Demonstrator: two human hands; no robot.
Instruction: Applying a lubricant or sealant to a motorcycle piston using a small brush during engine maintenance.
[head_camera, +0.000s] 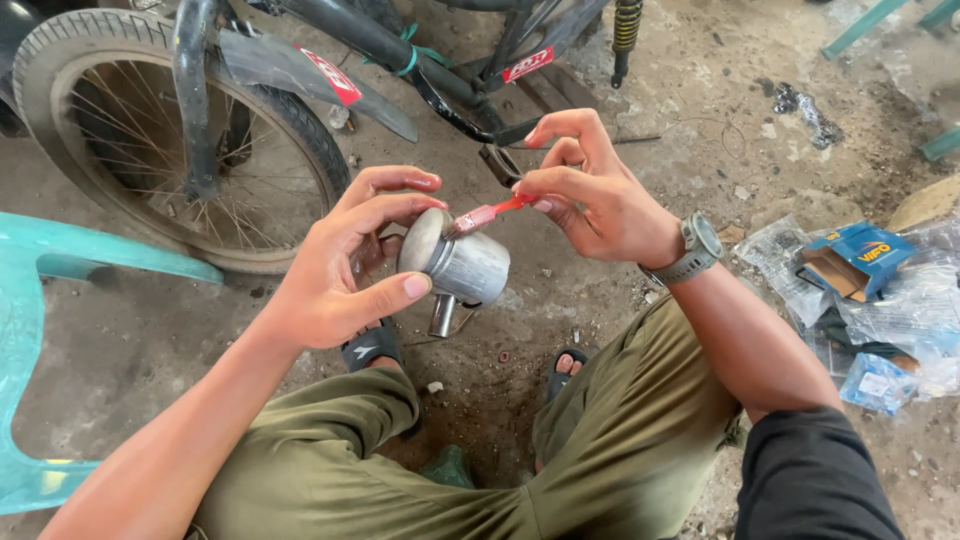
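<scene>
Head view looks down on a person crouching on a dirty concrete floor (120, 350), knees in olive trousers (620, 440) spread to either side.

Left hand (350, 265) holds a small grey metal cylinder (465, 265) up in the air between the knees, well above the floor. Its fingers (415, 287) are clamped round the cylinder: thumb under the near side, the others curled over the capped end. A short metal stub (442, 315) sticks down from the cylinder's underside.

Right hand (590, 195), with a grey watch (695, 248) on the wrist, pinches a thin red sachet (490, 212) between thumb and forefinger; those fingers are closed on it, the rest lifted free. The sachet's tip touches the top rim of the cylinder, near the cap.

Judging by this, the work is in its middle: the cylinder is picked up and steadied and the sachet is brought to it, but I cannot tell whether anything has come out onto the metal, for no smear shows. The rim looks mostly bare, so most of the spreading seems yet undone.

Behind the hands stands a bicycle, its wheel (170, 140) near the floor's upper left. A turquoise chair (40, 300) sits at the left edge. Plastic bags and a blue box (855, 258) lie at the right edge.
</scene>
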